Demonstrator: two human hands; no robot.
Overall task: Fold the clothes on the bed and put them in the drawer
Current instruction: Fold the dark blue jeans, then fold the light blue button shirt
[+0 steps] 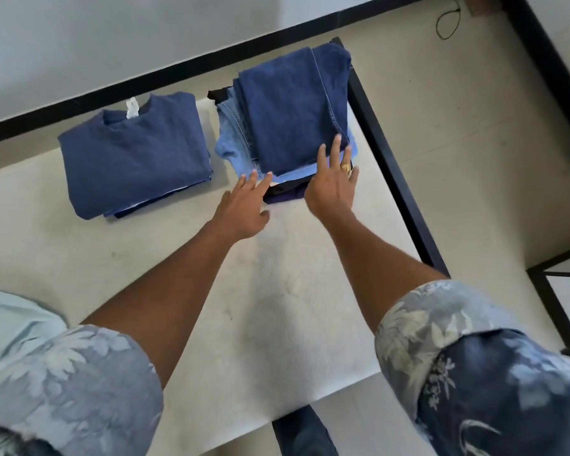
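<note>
Clothes, right pile (293, 116): folded denim with a dark blue piece on top, paler blue layers (234, 139) and a near-black piece beneath. It sits at the far right of the bed, close to the frame's corner.

Right hand (333, 185): fingers straight and spread, lying flat on the pile's near right corner. It grips nothing.

Left hand (244, 205): fingers straight, tips touching the pile's near edge at the pale layer. It grips nothing.

Clothes, left pile (135, 159): a folded blue sweater on top of thinner layers. It lies just left of the right pile, and the two do not touch.

Loose item: pale cloth (10, 320) at the near left edge, rumpled and partly hidden by a sleeve. It looks unfolded.

Progress, as judged: folding is largely done, with two piles made. The hands appear to be squaring the right pile or readying to lift it. The pale cloth may remain to fold. The move to the drawer is all left to do, and no drawer is in view.

Surface: off-white mattress (277, 291), faintly marked, in a black bed frame (392, 179).

Room: beige floor (458, 126). A pale wall (112, 34) with black skirting (145, 82) stands on the far side. A black cable loop (448, 24) lies on the floor at far right.
</note>
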